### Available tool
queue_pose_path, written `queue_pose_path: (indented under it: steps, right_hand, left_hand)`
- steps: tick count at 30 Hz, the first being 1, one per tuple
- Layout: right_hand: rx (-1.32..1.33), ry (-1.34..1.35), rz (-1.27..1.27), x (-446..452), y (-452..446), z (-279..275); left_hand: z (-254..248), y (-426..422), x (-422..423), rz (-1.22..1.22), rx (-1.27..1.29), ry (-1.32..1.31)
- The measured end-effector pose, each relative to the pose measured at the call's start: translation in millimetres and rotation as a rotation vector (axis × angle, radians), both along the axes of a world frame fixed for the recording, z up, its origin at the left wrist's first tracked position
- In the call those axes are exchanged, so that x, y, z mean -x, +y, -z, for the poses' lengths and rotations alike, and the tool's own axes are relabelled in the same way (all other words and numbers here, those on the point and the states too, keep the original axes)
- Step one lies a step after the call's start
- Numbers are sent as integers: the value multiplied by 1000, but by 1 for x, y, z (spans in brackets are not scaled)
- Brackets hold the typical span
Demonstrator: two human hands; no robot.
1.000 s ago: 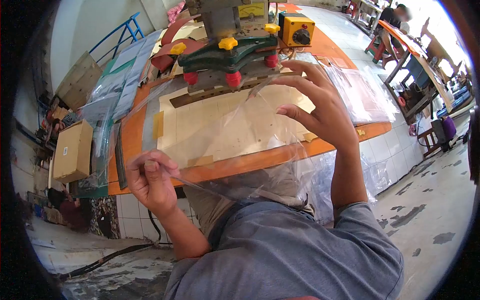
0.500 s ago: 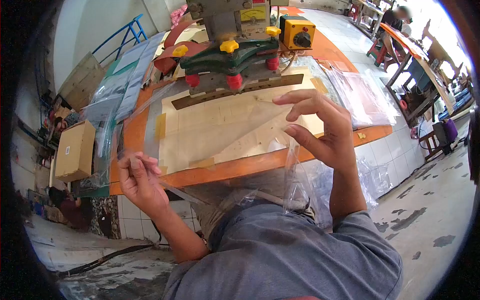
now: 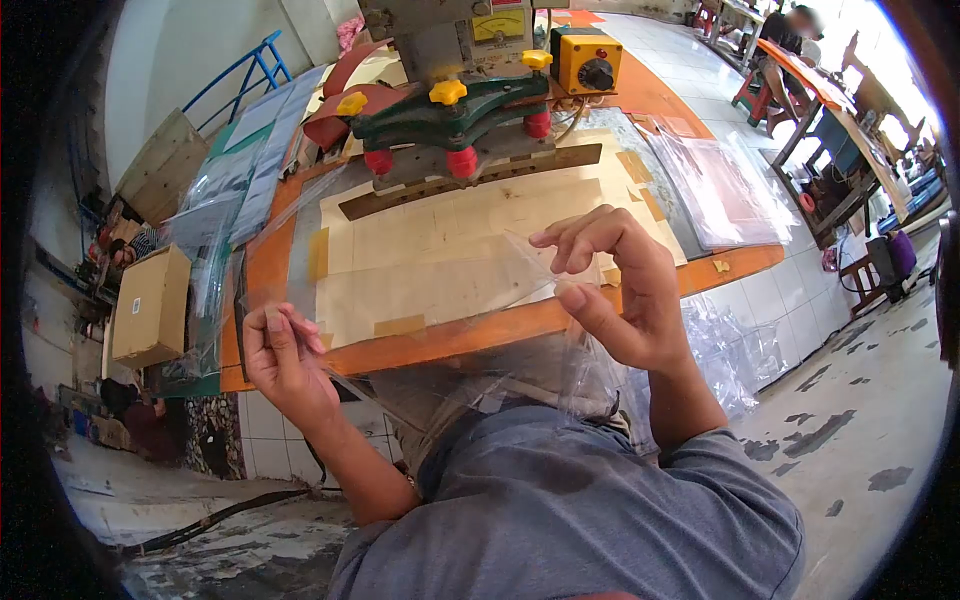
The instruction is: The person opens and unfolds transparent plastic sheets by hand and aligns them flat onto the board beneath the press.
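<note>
A clear plastic sheet point(image 3: 430, 285) spans the space between my hands above the worktable, its lower part hanging in front of my lap. My left hand point(image 3: 285, 355) pinches the sheet's left edge between thumb and fingers. At the other end, my right hand point(image 3: 620, 280) has its fingers curved and its thumb apart from them, beside the sheet's right corner; whether the thumb touches the film is hard to see. Beyond the sheet stands a press with a green bracket point(image 3: 455, 115), and below it a long metal bar point(image 3: 470, 182) rests over a pale taped board point(image 3: 400, 235).
A yellow control box point(image 3: 585, 62) is fixed beside the press. Stacked clear sheets point(image 3: 725, 190) lie at the right, more sheets point(image 3: 255, 150) at the left. A cardboard box point(image 3: 150, 305) stands left. Crumpled plastic point(image 3: 725, 350) is below the orange table edge point(image 3: 450, 335). Another person sits far right.
My right hand has moved slightly left and down, its thumb closer to the fingers. The sheet's right corner now shows beside the fingertips. My left hand keeps its pinch.
</note>
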State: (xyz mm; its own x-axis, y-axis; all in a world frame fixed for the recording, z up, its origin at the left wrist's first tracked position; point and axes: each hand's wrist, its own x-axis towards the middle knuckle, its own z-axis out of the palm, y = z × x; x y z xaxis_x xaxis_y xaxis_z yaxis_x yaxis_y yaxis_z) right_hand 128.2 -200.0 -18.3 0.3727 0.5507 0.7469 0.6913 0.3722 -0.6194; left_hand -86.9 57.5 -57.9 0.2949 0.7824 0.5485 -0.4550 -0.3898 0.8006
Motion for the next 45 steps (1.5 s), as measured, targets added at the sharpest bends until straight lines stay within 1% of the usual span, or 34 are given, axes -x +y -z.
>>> queue_pose_path:
  steps: [4,6,10,12,16,19,21,22,24,27,30,32,33,37,39,45]
  right_hand:
    - [-25,53,19,2,5,15]
    - [-59,169,17,5,6,19]
    - [-27,139,70,10,2,17]
    - [5,214,88,13,2,17]
    - [51,233,125,13,0,22]
    - [27,268,96,14,0,23]
    - [-42,366,74,15,2,24]
    - [-43,365,74,16,3,22]
    - [-134,510,9,18,4,17]
    - [-66,553,39,15,0,17]
    - [-6,568,86,12,-1,18]
    - [25,594,86,8,-3,21]
    - [56,619,85,7,-4,23]
    - [37,637,68,3,-4,28]
    - [38,766,-8,1,-5,31]
    - [-25,800,-33,4,-3,34]
  left_hand:
    - [4,3,4,17,-3,10]
    - [7,4,7,39,-19,33]
    - [8,0,11,10,-16,16]
    - [10,-1,15,3,-3,11]
    - [15,-5,17,6,18,3]
    - [19,-8,16,-17,41,-3]
    - [21,-8,15,-22,48,-5]
    - [21,-9,16,-12,39,2]
    - [23,-10,15,-2,28,8]
    - [27,-12,13,-4,20,12]
    - [30,-13,13,-64,32,26]
    - [29,-15,16,16,19,54]
    - [31,-15,17,16,19,55]
    - [35,-16,14,61,35,30]
    - [36,-16,14,66,45,19]
    - [37,-16,13,60,9,20]
